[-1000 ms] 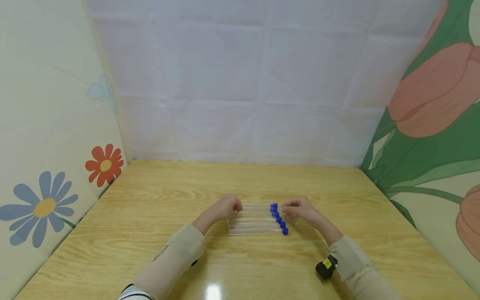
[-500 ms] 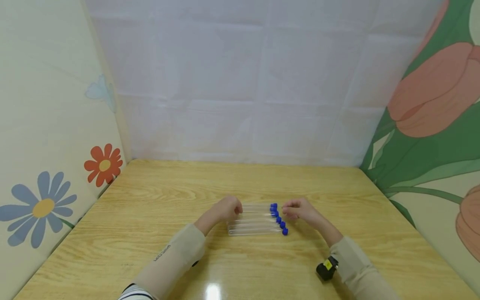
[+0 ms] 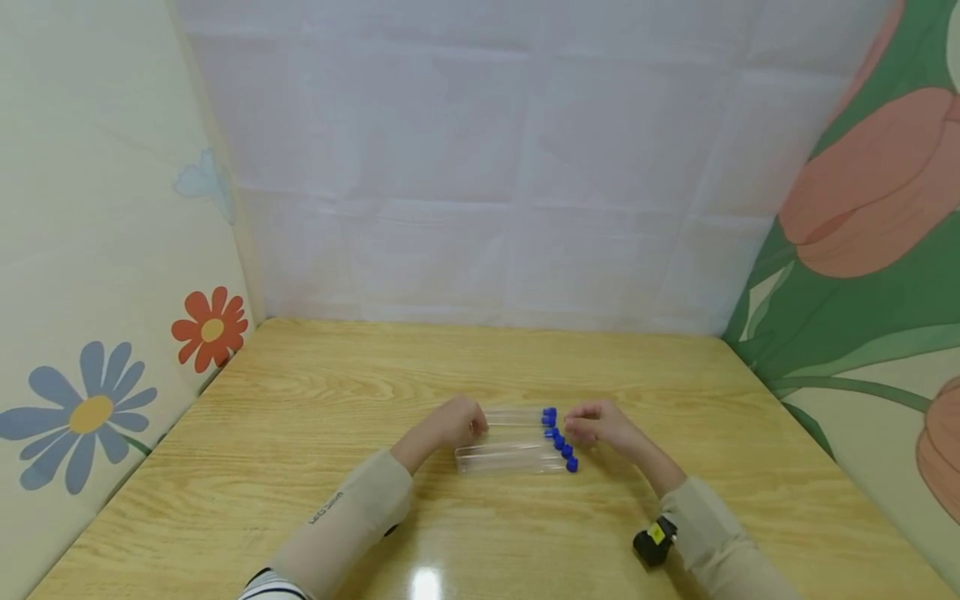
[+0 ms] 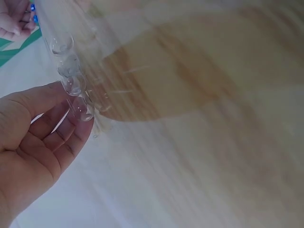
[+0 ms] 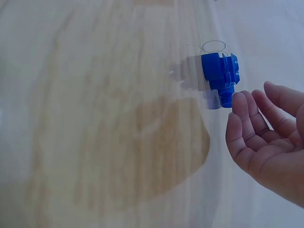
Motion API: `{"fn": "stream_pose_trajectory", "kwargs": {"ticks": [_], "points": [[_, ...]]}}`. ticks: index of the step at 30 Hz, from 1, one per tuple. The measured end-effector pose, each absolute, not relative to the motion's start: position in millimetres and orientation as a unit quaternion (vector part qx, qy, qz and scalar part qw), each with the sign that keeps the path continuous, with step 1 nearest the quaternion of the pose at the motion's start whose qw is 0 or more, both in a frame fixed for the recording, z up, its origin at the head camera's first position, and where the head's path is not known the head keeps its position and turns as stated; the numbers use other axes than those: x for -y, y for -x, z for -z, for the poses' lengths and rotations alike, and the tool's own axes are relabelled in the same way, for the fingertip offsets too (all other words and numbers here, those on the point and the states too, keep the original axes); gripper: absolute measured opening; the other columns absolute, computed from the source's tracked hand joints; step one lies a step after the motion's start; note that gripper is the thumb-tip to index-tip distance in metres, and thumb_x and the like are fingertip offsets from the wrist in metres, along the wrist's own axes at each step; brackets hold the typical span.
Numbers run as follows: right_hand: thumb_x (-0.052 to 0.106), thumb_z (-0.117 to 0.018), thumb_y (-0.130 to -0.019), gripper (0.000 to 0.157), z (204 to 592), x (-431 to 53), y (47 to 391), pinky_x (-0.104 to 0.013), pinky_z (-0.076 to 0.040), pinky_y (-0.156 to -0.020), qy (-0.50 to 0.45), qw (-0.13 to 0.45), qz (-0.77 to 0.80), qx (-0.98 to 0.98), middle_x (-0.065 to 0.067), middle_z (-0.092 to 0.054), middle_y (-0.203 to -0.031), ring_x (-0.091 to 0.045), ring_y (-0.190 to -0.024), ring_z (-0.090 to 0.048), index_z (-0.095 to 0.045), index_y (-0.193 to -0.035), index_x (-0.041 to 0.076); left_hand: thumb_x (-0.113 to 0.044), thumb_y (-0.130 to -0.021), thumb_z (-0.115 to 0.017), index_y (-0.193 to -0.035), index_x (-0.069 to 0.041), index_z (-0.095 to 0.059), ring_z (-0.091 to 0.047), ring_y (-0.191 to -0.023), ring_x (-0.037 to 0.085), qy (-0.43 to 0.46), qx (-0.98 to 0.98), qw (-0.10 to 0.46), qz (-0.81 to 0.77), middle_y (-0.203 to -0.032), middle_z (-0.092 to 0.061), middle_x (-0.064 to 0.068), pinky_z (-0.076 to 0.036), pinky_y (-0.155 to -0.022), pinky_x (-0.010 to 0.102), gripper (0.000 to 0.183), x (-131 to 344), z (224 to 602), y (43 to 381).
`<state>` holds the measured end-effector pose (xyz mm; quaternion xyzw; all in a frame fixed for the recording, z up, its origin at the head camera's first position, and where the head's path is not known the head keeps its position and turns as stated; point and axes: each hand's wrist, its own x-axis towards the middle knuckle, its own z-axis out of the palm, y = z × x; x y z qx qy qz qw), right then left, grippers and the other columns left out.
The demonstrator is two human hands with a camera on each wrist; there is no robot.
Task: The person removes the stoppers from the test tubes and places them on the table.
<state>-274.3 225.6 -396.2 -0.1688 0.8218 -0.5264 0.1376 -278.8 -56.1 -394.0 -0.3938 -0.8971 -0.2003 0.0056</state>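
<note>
Several clear test tubes (image 3: 510, 459) with blue caps (image 3: 559, 442) lie side by side on the wooden table, caps toward the right. At their rounded ends is my left hand (image 3: 461, 422). The left wrist view shows the thumb and fingers of that hand (image 4: 40, 137) pinching a rounded test tube end (image 4: 81, 109), others lined up beyond it. Just right of the caps, my right hand (image 3: 603, 423) has its fingers loosely bent. Seen from the right wrist, the fingertips of this hand (image 5: 270, 135) are right by a blue cap (image 5: 226, 98), with nothing in the grasp.
The wooden table (image 3: 360, 367) ends at a white cloth backdrop (image 3: 495, 183). Flower-printed panels (image 3: 97, 250) flank it on the left and right. A small black device (image 3: 654, 542) is by the right sleeve.
My left hand has shifted slightly toward the body. A gap has widened between the far test tubes and the near ones, which sit closer together. My right hand has barely moved.
</note>
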Motion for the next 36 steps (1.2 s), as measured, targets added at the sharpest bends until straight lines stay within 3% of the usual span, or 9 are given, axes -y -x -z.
{"fn": "stream_pose_trajectory", "kwargs": {"ticks": [19, 31, 36], "points": [[0.01, -0.054, -0.089, 0.03, 397.2, -224.6, 272.3, -0.025, -0.047, -0.057, 0.162, 0.139, 0.538, -0.815, -0.01, -0.062, -0.078, -0.016, -0.068, -0.056, -0.053, -0.099, -0.019, 0.002, -0.08, -0.064, -0.09, 0.004, -0.069, -0.062, -0.078, 0.02, 0.359, 0.89, -0.025, 0.28, -0.087, -0.066, 0.012, -0.049, -0.066, 0.022, 0.012, 61.8, 398.0, 280.3], [0.008, -0.051, -0.091, 0.032, 396.1, -225.9, 270.2, -0.025, -0.047, -0.057, 0.16, 0.13, 0.552, -0.808, -0.012, -0.062, -0.082, -0.014, -0.068, -0.056, -0.05, -0.101, -0.022, 0.01, -0.081, -0.057, -0.097, 0.009, -0.065, -0.061, -0.087, 0.027, 0.344, 0.872, -0.043, 0.346, -0.096, -0.064, 0.017, -0.051, -0.072, 0.028, 0.018, 65.0, 395.6, 278.0], [0.007, -0.051, -0.09, 0.032, 392.1, -224.9, 269.9, -0.025, -0.048, -0.06, 0.155, 0.106, 0.555, -0.811, -0.01, -0.063, -0.084, -0.013, -0.07, -0.057, -0.05, -0.103, -0.023, 0.015, -0.08, -0.054, -0.098, 0.01, -0.064, -0.061, -0.091, 0.03, 0.346, 0.868, -0.021, 0.355, -0.097, -0.064, 0.018, -0.051, -0.075, 0.029, 0.02, 63.6, 392.0, 276.3]]}}
